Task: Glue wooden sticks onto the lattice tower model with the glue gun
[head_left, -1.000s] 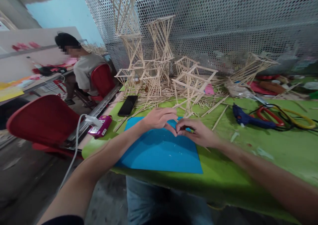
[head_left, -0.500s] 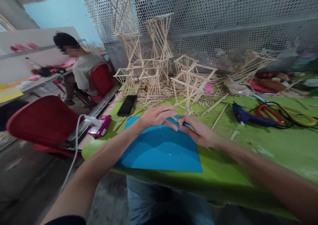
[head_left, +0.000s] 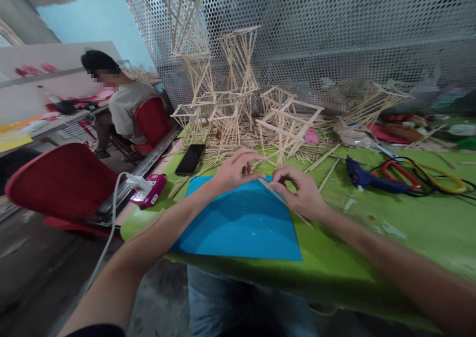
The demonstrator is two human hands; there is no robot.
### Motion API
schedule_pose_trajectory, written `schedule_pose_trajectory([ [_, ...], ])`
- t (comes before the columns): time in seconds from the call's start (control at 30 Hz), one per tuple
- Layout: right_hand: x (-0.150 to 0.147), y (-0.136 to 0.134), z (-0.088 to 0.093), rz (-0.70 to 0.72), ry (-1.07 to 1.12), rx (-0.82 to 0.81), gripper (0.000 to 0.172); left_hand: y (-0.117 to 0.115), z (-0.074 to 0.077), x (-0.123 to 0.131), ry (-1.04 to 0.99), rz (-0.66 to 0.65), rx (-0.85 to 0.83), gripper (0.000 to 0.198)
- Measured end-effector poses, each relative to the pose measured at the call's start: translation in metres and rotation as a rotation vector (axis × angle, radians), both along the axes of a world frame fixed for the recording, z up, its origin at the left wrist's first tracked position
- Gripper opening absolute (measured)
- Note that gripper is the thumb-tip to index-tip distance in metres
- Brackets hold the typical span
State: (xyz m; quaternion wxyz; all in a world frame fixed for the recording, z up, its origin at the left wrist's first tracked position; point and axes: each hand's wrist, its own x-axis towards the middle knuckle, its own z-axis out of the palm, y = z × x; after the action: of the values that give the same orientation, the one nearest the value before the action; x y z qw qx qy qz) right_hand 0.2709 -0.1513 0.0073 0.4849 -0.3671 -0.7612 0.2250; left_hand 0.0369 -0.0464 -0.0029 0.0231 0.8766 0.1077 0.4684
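Over the front of the table, my right hand (head_left: 299,190) is closed in a pinch on a few thin wooden sticks (head_left: 293,211). They slant from between my hands down to the right, past the edge of a blue sheet (head_left: 238,223). My left hand (head_left: 240,168) is at the upper ends of these sticks, its fingers bent and its thumb apart from the index finger. The left thumb tip is close to the stick ends; whether it touches them I cannot tell. Behind both hands stands a stick frame (head_left: 290,121) with a square top.
Several stick towers (head_left: 240,61) rise from a heap of loose sticks at the back. A black phone (head_left: 190,159) and a pink power socket (head_left: 150,190) lie left. To the right is a blue glue gun (head_left: 372,177) with cables. A person (head_left: 128,103) sits at another table.
My left fingers have curled in from a more spread pose. The right hand has turned, and the slanting sticks in it show more plainly. The view has tilted slightly.
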Motion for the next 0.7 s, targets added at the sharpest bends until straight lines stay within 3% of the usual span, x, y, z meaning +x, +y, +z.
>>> schedule_pose_trajectory([
  [0.07,0.002,0.001,0.000,-0.028,0.141,-0.020,0.015,-0.006,0.001,0.006,-0.057,-0.029,-0.227,0.024],
  [0.13,0.004,0.003,0.000,-0.034,0.272,-0.053,0.019,-0.010,0.002,0.009,-0.078,-0.058,-0.395,0.024],
  [0.3,0.004,0.006,-0.001,-0.043,0.405,-0.164,0.025,-0.016,0.001,0.012,-0.055,-0.109,-0.564,0.031],
  [0.47,0.001,0.012,-0.006,-0.062,0.497,-0.324,0.028,-0.021,0.004,0.013,-0.047,-0.127,-0.513,0.031],
  [0.7,0.000,0.016,-0.012,-0.050,0.670,-0.491,0.027,-0.018,-0.002,0.013,0.072,-0.123,-0.206,0.039],
])
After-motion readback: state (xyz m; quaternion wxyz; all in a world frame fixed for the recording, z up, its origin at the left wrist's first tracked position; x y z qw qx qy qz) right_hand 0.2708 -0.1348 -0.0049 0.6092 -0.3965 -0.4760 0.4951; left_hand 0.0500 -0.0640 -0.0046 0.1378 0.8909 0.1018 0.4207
